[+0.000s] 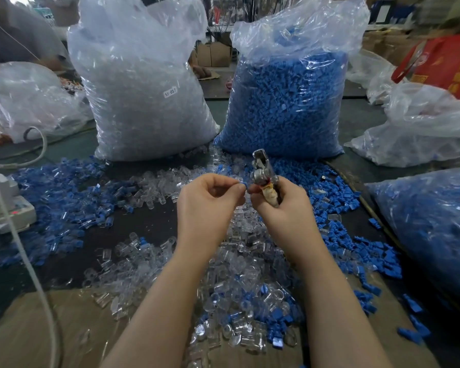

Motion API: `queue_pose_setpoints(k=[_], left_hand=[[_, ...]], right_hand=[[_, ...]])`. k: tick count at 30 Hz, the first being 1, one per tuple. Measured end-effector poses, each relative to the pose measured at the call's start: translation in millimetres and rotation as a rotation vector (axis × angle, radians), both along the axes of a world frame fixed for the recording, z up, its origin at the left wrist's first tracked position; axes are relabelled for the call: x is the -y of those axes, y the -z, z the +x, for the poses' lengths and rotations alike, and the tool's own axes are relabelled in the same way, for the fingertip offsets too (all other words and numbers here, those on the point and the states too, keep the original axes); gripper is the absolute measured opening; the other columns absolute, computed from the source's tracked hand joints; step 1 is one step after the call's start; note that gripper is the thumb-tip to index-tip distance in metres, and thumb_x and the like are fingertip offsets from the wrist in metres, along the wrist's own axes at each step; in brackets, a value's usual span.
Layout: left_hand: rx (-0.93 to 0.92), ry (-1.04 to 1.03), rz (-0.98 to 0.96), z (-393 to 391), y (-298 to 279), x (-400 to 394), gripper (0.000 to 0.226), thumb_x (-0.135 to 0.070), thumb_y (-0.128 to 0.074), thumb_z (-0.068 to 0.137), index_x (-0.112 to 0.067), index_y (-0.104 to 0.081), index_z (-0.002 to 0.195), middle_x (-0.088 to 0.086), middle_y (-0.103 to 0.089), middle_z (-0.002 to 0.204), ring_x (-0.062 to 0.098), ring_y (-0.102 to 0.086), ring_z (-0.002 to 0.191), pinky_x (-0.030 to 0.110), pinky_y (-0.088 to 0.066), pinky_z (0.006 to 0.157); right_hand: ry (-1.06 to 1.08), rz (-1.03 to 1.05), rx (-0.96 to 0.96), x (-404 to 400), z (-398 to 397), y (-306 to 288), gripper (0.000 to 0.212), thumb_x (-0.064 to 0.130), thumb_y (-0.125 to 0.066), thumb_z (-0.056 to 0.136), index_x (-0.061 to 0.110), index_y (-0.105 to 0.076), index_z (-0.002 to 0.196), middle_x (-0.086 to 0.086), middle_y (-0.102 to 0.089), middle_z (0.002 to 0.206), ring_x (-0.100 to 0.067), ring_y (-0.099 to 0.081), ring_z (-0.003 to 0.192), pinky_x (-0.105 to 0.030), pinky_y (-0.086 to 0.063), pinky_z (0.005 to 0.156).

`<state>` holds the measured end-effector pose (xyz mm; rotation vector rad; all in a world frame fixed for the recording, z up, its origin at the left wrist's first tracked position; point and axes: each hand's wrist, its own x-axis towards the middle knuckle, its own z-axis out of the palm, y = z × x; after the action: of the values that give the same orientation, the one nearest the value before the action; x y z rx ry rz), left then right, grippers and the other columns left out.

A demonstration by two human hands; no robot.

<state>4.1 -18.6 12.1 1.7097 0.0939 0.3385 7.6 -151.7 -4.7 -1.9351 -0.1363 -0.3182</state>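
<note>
Dark bench in cluttered workshop, strewn with loose caps, clear and blue; cardboard sheet at near edge. Two tall bags upright behind: bag of clear caps, bag of blue caps. Left hand pinches one blue cap above bench centre, just beside right hand, fingers curled round one metal tool.

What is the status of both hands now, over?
Left hand pinches small blue piece. Right hand grips metal tool. Loose parts around, none blocking.
</note>
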Motion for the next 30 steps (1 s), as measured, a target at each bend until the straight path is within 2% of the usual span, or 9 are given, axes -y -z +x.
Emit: queue_pose_setpoints(k=[3, 8, 12, 20, 30], left_hand=[[0.027, 0.045, -0.166, 0, -3, -2, 0.008, -0.002, -0.074, 0.083, -0.009, -0.07, 0.082, 0.006, -0.074, 0.072, 0.014, -0.073, 0.068, 0.016, -0.053, 0.061], [0.112, 0.1, -0.269, 0, -3, -4, 0.012, 0.002, -0.071, 0.084, -0.01, -0.069, 0.082, 0.004, -0.074, 0.074, 0.017, -0.073, 0.072, 0.02, -0.056, 0.067], [0.179, 0.144, -0.25, 0, -2, -6, 0.011, 0.002, -0.07, 0.084, -0.009, -0.069, 0.084, 0.001, -0.074, 0.075, 0.012, -0.072, 0.072, 0.017, -0.055, 0.068], [0.212, 0.214, -0.282, 0, -2, -8, 0.011, 0.005, -0.068, 0.085, -0.007, -0.068, 0.084, 0.001, -0.074, 0.075, 0.011, -0.071, 0.073, 0.019, -0.055, 0.069], [0.233, 0.235, -0.23, -2, -3, -11, 0.008, 0.001, -0.07, 0.085, -0.008, -0.069, 0.086, 0.0, -0.074, 0.076, 0.009, -0.069, 0.072, 0.017, -0.053, 0.067]], right_hand=[[-0.011, -0.017, -0.03, 4, 1, 0, 0.019, 0.035, -0.058, 0.074, 0.023, -0.067, 0.085, 0.002, -0.068, 0.075, -0.022, -0.063, 0.073, -0.052, -0.054, 0.072], [-0.069, -0.049, -0.068, 8, -1, 1, 0.016, 0.033, -0.059, 0.073, 0.026, -0.065, 0.086, 0.008, -0.067, 0.078, -0.015, -0.062, 0.074, -0.05, -0.054, 0.075], [-0.129, -0.102, -0.051, 6, -3, 0, 0.018, 0.03, -0.058, 0.075, 0.02, -0.064, 0.089, -0.001, -0.067, 0.08, -0.025, -0.062, 0.078, -0.054, -0.053, 0.076], [-0.133, -0.132, -0.052, 5, -3, 0, 0.016, 0.03, -0.056, 0.075, 0.022, -0.062, 0.088, -0.002, -0.066, 0.078, -0.028, -0.061, 0.077, -0.056, -0.052, 0.074], [-0.083, -0.243, 0.014, 2, -4, -1, 0.026, 0.025, -0.046, 0.067, 0.013, -0.063, 0.083, -0.001, -0.062, 0.069, -0.023, -0.056, 0.066, -0.046, -0.05, 0.062]])
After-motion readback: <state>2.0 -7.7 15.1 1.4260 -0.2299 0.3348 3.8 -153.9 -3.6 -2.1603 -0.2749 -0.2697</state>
